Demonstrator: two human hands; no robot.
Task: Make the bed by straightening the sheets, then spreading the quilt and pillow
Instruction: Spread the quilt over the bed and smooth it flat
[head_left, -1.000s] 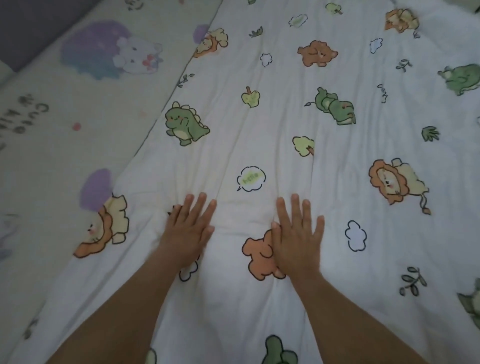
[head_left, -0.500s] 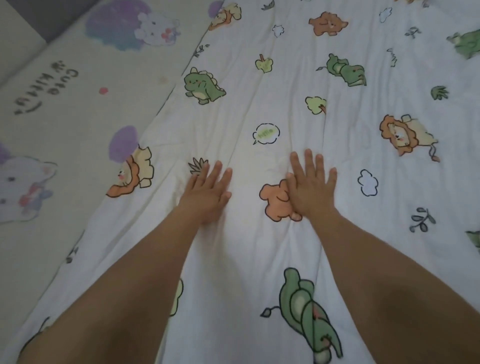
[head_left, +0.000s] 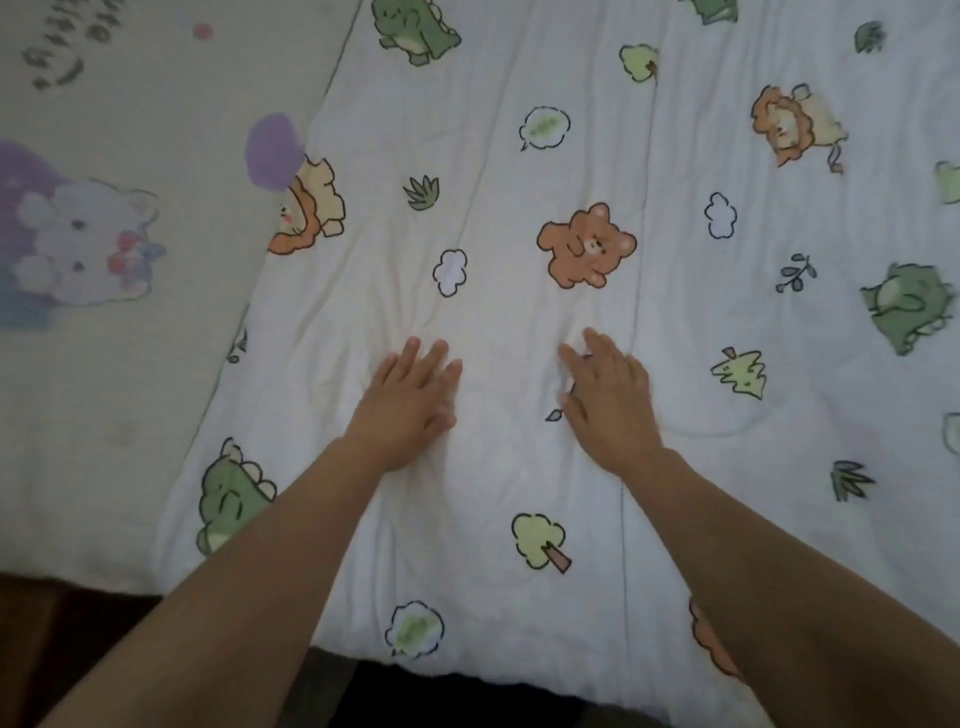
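A white quilt printed with bears, lions, dinosaurs and trees lies spread over the bed and fills most of the head view. My left hand rests palm down on it, fingers apart and pointing away from me. My right hand lies flat beside it, about a hand's width to the right, below the orange bear print. Neither hand holds any fabric. Shallow creases run lengthwise between and beyond the hands. A cream sheet with purple cartoon animals shows at the left, under the quilt's edge. No pillow is in view.
The quilt's near edge hangs at the foot of the bed, with dark floor below it at the bottom left. The quilt's left edge runs diagonally across the sheet.
Both hands have slid back toward me along the quilt, from beside the orange bear to below it. The view has dropped, and the bed's near edge and the floor now show.
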